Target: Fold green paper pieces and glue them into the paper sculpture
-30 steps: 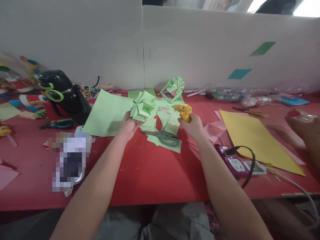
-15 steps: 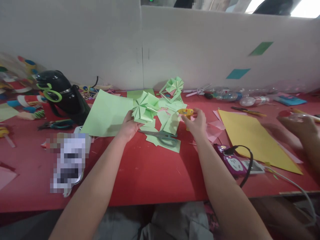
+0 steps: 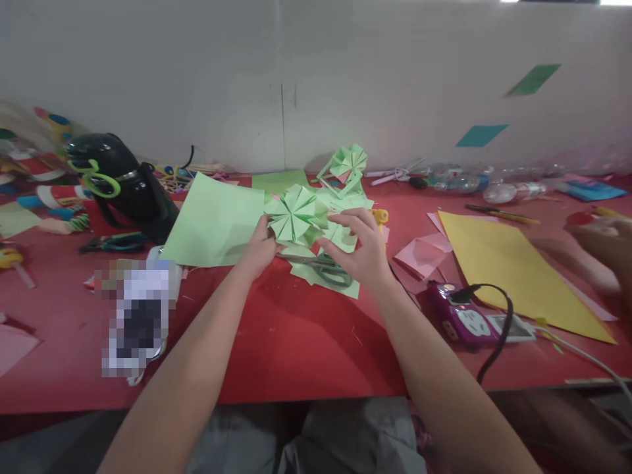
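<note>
A pale green folded-paper flower with pleated petals is in my left hand, whose fingers close on its left edge. My right hand is just right of the flower, thumb and fingers spread, with nothing seen between them. Behind those fingers shows part of a yellow glue gun; the rest is hidden. Grey-handled scissors lie below the flower on green paper scraps. A second green paper flower stands farther back near the wall.
Left are a green sheet, a black flask, pliers and a blurred-out phone. Right are pink paper, a yellow sheet, a purple power socket with cables, plastic bottles and another person's hand.
My right hand has left the glue gun and moved left to the paper flower, its fingers spread. The flower in my left hand now faces more toward me.
</note>
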### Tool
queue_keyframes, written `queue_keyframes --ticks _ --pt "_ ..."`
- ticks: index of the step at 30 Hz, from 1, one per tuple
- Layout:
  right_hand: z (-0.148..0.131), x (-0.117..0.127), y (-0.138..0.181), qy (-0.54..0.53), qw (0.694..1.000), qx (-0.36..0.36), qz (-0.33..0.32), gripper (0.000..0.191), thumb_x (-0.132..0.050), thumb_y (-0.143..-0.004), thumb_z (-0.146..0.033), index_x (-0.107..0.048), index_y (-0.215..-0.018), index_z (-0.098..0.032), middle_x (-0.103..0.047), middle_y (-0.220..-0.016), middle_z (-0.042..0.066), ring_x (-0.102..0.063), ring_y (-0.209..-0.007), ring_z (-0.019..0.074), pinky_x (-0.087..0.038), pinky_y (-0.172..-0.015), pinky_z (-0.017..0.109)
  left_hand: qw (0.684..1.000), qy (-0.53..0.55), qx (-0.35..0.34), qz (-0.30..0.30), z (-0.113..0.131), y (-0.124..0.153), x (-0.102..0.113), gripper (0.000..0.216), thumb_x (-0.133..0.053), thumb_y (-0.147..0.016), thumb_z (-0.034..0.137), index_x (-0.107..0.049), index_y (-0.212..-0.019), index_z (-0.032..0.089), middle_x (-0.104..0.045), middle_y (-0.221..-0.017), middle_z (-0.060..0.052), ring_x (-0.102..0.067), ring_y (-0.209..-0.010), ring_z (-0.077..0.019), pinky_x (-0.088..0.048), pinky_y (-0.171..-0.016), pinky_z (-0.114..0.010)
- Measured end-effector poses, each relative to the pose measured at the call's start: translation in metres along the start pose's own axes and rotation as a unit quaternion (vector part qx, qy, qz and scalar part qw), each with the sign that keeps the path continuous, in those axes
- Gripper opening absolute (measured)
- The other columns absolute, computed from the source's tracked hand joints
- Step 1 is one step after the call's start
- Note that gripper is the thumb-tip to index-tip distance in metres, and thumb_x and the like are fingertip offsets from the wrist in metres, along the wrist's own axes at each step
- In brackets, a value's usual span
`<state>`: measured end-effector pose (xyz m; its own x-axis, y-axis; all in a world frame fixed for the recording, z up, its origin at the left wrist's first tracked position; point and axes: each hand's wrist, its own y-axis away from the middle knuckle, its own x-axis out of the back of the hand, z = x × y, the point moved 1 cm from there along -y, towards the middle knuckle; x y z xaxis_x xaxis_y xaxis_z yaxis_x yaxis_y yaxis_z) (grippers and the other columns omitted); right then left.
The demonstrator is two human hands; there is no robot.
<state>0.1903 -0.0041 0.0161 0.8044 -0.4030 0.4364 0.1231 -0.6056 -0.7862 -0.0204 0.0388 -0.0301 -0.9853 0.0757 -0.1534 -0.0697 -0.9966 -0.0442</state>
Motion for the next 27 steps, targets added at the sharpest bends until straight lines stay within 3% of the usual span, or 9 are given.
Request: queue_keyframes --ticks 5,9,27 --pt "0.0035 -0.0088 0.0047 0.01 1.0 -0.001 0.001 0.014 -0.071 -0.082 -0.031 -0.067 -0.095 -0.025 -0.066 -0.094 0.005 -0.061 -0.091 0.0214 -0.05 -0.076 0.038 0.997 -0.075 0.003 -0.001 0.0028 0.0027 -0.0023 0.055 -0.053 -0.065 0.007 -0.047 -0.117 0.024 -0.063 -0.106 -0.004 -0.062 -0.092 -0.0187 -0.053 -0.084 -0.038" --pt "0.0035 -0.008 0.0047 0.007 1.0 -0.006 0.008 0.004 -0.067 -0.083 -0.023 -0.067 -0.087 -0.025 -0.066 -0.088 0.004 -0.061 -0.085 0.0203 -0.049 -0.072 0.037 0.998 -0.061 0.0 0.001 0.0013 0.002 -0.0026 0.053 -0.055 -0.066 0.008 -0.048 -0.116 0.024 -0.064 -0.106 -0.005 -0.063 -0.094 -0.0201 -0.053 -0.088 -0.04" --pt "0.0028 -0.0119 0.0056 -0.018 1.0 0.001 0.002 0.01 -0.062 -0.08 -0.014 -0.062 -0.077 -0.023 -0.065 -0.082 0.003 -0.06 -0.081 0.0185 -0.048 -0.068 0.034 0.998 -0.057 0.023 0.011 0.0091 0.0063 -0.0074 0.049 -0.057 -0.068 0.008 -0.046 -0.114 0.023 -0.066 -0.105 -0.007 -0.064 -0.099 -0.0242 -0.051 -0.093 -0.046"
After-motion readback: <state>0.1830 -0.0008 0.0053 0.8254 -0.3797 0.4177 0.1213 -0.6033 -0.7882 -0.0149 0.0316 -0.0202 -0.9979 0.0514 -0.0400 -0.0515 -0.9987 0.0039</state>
